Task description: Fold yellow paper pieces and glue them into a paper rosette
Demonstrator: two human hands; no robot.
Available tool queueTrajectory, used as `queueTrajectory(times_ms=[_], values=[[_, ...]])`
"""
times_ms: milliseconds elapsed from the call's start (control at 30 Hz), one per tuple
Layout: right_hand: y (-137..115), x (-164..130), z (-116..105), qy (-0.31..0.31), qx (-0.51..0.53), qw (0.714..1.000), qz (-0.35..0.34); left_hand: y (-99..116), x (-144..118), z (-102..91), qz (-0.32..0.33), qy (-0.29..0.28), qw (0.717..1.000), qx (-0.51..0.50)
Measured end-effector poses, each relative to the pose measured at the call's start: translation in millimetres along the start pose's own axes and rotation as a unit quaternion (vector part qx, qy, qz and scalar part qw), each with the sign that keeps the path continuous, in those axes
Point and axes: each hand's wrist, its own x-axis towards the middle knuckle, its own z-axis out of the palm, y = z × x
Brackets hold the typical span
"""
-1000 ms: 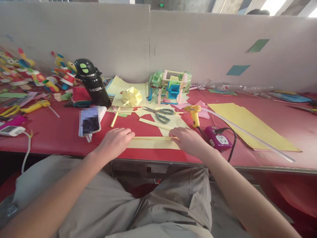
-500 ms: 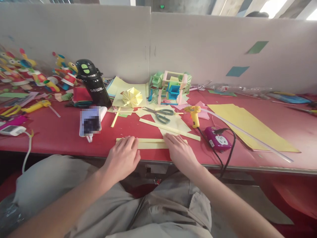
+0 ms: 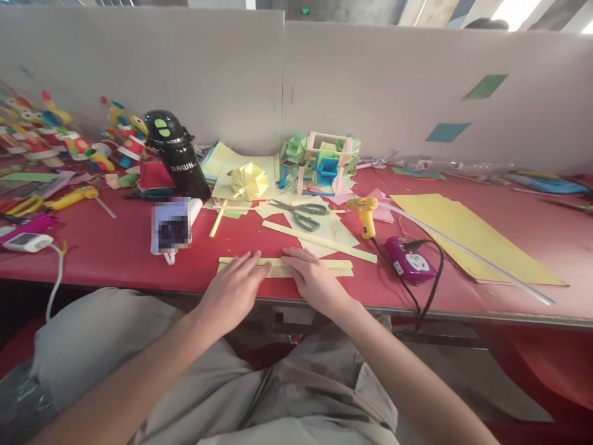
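Observation:
A narrow pale yellow paper strip (image 3: 332, 264) lies along the front of the table, with a folded or rolled band on its far side. My left hand (image 3: 235, 285) rests on its left part, fingers stretched out and palm down. Flat on its middle lies my right hand (image 3: 311, 278), fingers also extended. The fingers cover parts of the strip. Just beyond it lies a longer pale yellow paper stick (image 3: 319, 241), slanting down to the right. Grey-green handled scissors (image 3: 303, 215) lie on paper scraps behind that.
A yellow glue gun (image 3: 365, 216) and a purple power socket (image 3: 410, 259) with a black cord sit on the right, near yellow paper sheets (image 3: 472, 241). A phone on a stand (image 3: 172, 227), a black bottle (image 3: 180, 157), a folded paper ball (image 3: 250, 181) and a paper model (image 3: 327, 164) stand behind.
My right hand has slid left along the strip toward my left hand, uncovering its right end. The far band looks more folded over now. My left hand has hardly moved.

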Motion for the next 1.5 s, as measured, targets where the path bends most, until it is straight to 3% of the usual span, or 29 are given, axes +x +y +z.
queueTrajectory(times_ms=[167,367,500,767,1067,1500], values=[[6.4,5.5,-1.4,0.032,0.039,0.999,0.02,-18.8,13.9,-11.9,-0.073,-0.034,0.995,-0.06],[5.3,9.2,-5.5,0.021,0.067,0.997,0.025,-28.2,31.1,-28.0,-0.078,-0.047,0.99,-0.112],[6.1,11.4,-8.5,0.007,0.073,0.997,0.032,-31.4,30.5,-32.7,-0.062,-0.08,0.991,-0.089],[4.2,14.5,-14.5,-0.027,0.023,0.999,0.004,-26.3,20.0,-32.5,-0.008,-0.046,0.999,-0.028],[8.5,7.2,-1.9,0.014,0.036,0.999,-0.029,-24.4,11.3,-25.8,0.013,-0.02,1.0,0.007],[9.4,7.3,0.1,0.026,0.026,0.999,-0.04,0.7,-1.5,-20.7,-0.019,-0.026,0.99,0.137]])
